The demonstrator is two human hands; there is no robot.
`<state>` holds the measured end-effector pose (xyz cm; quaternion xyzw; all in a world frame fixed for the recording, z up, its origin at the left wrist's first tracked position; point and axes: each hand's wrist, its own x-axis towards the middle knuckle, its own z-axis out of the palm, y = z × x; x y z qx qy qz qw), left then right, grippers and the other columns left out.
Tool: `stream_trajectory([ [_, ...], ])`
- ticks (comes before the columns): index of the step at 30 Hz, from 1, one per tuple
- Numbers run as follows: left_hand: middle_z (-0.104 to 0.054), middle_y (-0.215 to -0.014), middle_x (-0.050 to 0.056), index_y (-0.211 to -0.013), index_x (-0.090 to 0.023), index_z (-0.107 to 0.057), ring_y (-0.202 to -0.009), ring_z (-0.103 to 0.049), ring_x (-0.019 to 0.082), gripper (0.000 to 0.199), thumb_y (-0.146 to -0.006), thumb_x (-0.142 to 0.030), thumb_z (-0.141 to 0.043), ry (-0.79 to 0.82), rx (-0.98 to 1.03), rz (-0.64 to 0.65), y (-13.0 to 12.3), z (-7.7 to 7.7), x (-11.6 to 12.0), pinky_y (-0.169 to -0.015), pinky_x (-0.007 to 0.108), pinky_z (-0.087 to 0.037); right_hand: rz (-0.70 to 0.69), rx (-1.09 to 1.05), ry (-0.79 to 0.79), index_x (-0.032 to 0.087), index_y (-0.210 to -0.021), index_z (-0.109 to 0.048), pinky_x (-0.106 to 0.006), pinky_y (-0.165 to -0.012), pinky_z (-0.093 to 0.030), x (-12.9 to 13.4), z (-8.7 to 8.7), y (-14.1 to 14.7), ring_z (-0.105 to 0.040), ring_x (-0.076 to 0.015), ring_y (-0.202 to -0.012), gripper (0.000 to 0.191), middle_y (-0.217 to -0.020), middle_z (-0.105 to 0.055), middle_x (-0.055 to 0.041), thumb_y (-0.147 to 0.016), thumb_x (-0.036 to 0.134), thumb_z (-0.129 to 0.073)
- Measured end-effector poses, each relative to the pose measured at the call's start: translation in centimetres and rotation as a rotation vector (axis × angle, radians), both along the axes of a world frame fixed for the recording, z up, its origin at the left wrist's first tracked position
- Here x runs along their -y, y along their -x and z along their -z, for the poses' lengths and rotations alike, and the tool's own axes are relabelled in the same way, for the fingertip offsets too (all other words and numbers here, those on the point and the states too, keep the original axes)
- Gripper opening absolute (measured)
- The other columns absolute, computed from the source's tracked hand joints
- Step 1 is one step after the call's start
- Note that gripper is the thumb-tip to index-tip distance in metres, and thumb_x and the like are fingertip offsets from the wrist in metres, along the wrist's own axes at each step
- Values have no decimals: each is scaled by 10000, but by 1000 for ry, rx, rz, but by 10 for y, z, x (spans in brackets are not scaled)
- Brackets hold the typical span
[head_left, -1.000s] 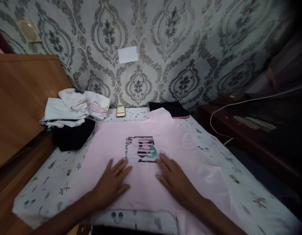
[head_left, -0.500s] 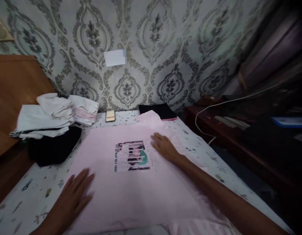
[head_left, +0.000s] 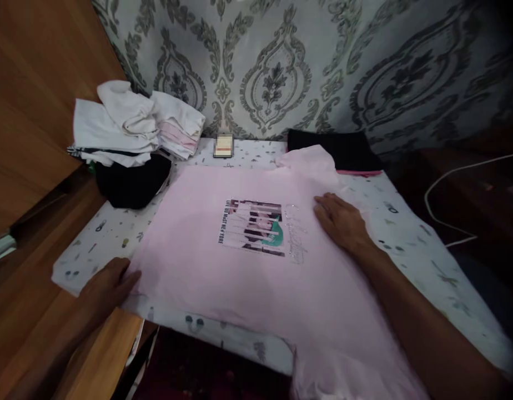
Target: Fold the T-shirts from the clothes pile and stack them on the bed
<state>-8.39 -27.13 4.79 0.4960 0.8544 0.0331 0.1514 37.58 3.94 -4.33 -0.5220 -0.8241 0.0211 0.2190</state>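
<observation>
A pale pink T-shirt (head_left: 248, 289) lies spread sideways, its printed front up, with a picture, dark lettering and glittery script on the chest. Its hem side points left, and one sleeve hangs over the near edge of the table. At the near hem corner, my left hand (head_left: 110, 283) is closed on the fabric, thumb on top and the other fingertips partly hidden. My right hand (head_left: 342, 222) rests flat on the shirt just right of the script, fingers stretched out and holding nothing.
Folded white clothes (head_left: 115, 125) are stacked at the back left, beside a black garment (head_left: 134, 178). A small framed card (head_left: 224, 145) stands by the wall. Folded black cloth (head_left: 340, 150) lies at the back right. A white patterned cover (head_left: 423, 261) drapes the table, and a cable (head_left: 427, 194) runs along the right.
My left hand has gone from lying open on the shirt to closing on its near hem corner. The right hand stays flat near the print. The view has tilted down and turned left.
</observation>
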Motion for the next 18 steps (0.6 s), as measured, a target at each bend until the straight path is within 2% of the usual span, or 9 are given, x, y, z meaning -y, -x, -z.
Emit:
stream_trajectory([
  [4,-422,-570,-39,-645,-238,-392,-568,-457,163,469,-776,-686,-428,-49,146,10,18,11,6,-548,281,-363,19,23,19,143,-1275,-642,-542,-1100,-420,1,0,0,-509,-342,-1333,518,-1374,-602,-170,-968,434,-343],
  [8,-436,-589,-43,-671,-238,-410,-572,-470,161,456,-814,-668,-453,-38,217,26,33,15,9,-547,275,-394,25,48,50,131,-1302,-625,-527,-1108,-412,1,-2,0,-482,-338,-1358,507,-1408,-572,-183,-986,408,-341],
  [11,-571,-651,-13,-837,-240,-536,-620,-587,212,423,-851,-648,-426,-15,98,15,29,15,7,-577,312,-460,24,45,46,150,-1304,-629,-530,-1108,-413,1,-4,1,-482,-336,-1356,483,-1410,-575,-168,-995,387,-345],
  [13,-696,-848,63,-1045,-231,-587,-790,-679,289,460,-880,-612,-390,-91,-82,45,17,18,3,-666,393,-527,24,40,35,165,-1307,-631,-533,-1106,-416,2,-5,1,-483,-335,-1354,469,-1403,-585,-156,-996,374,-349],
  [14,-718,-987,106,-1136,-223,-582,-908,-690,323,482,-897,-587,-374,-172,-165,94,7,22,-1,-738,444,-548,25,38,29,170,-1308,-631,-531,-1108,-415,3,-5,2,-483,-331,-1355,464,-1401,-587,-152,-995,368,-351],
  [16,-667,-1249,147,-1256,-222,-553,-1118,-651,340,481,-933,-524,-366,-356,-257,271,-18,32,-13,-882,497,-548,32,37,18,164,-1307,-632,-526,-1114,-407,4,-5,2,-482,-329,-1357,464,-1405,-583,-156,-993,361,-353],
  [18,-579,-1415,122,-1350,-258,-506,-1224,-608,300,447,-960,-448,-397,-464,-251,483,-42,41,-32,-957,464,-544,40,34,11,150,-1295,-638,-520,-1115,-404,5,-6,2,-490,-331,-1350,467,-1400,-584,-166,-990,360,-353],
])
